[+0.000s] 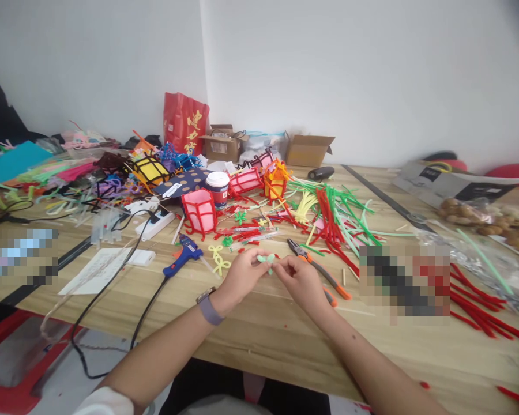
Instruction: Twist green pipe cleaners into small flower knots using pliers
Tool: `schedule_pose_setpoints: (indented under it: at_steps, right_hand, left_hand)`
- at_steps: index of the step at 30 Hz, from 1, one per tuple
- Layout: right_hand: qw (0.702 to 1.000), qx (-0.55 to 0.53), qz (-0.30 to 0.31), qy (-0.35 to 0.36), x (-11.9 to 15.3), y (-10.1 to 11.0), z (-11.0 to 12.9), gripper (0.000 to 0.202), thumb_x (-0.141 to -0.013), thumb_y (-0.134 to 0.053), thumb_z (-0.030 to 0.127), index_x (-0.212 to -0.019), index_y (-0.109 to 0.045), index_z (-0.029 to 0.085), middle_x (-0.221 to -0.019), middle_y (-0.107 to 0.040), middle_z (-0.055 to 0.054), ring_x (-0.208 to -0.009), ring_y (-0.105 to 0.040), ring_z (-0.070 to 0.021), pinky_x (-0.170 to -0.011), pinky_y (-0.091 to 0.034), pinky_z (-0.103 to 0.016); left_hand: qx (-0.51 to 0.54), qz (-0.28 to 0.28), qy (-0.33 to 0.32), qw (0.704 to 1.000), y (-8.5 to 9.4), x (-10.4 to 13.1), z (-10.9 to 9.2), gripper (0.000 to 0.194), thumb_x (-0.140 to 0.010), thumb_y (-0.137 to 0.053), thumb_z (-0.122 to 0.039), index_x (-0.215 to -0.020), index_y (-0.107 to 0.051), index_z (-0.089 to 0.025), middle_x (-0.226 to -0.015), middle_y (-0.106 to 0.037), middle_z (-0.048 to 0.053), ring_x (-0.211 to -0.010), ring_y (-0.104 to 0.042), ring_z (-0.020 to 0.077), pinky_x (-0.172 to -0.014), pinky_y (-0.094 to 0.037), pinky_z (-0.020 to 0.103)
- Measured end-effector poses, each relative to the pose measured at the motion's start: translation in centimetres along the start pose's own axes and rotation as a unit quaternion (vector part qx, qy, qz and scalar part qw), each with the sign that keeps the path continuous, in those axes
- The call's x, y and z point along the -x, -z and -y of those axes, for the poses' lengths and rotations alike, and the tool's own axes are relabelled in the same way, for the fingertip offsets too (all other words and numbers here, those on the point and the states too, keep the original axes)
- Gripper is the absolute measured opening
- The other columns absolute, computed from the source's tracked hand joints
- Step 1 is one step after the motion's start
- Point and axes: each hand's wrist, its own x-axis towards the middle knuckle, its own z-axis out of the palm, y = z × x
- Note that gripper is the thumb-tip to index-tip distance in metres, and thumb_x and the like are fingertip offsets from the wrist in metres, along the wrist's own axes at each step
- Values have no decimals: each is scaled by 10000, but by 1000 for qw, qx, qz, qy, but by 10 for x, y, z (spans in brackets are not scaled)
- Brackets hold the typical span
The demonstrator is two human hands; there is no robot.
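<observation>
Between my fingertips, over the front part of the table, is a small pale green pipe-cleaner shape (pixel 266 259) with looped, petal-like parts. My left hand (pixel 242 272), with a watch on its wrist, pinches it from one side. My right hand (pixel 300 278) closes on it from the other side, its fingertips partly hiding it. Just beyond my right hand lie orange-and-grey pliers (pixel 313 260). A blue glue gun (pixel 183 255) rests left of my hands. Yellow pipe-cleaner flowers (pixel 219 262) lie close to my left hand.
Red-framed pink lanterns (pixel 199 211), a lidded paper cup (pixel 217 187) and bundles of red pipe cleaners (pixel 330 222) crowd the table's middle. A white power strip (pixel 155 223) lies at left, its black cables trailing over the front edge. Cardboard boxes (pixel 309 151) stand by the wall.
</observation>
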Motion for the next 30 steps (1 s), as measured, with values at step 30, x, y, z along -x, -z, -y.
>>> schedule_pose_setpoints:
  at_steps: [30]
  right_hand:
    - [967,96,-26,233,-1,8,-6,208,-935,-458,227,-994,-653,190,-863,-702,-90,-786,-654,-201,-716,-523,-321]
  left_hand:
    - [121,-17,32,992,1,-2,-5,310,-616,-746,-385,-795,-682,-141,-674,-655,10,-618,-562,127,-606,-433,251]
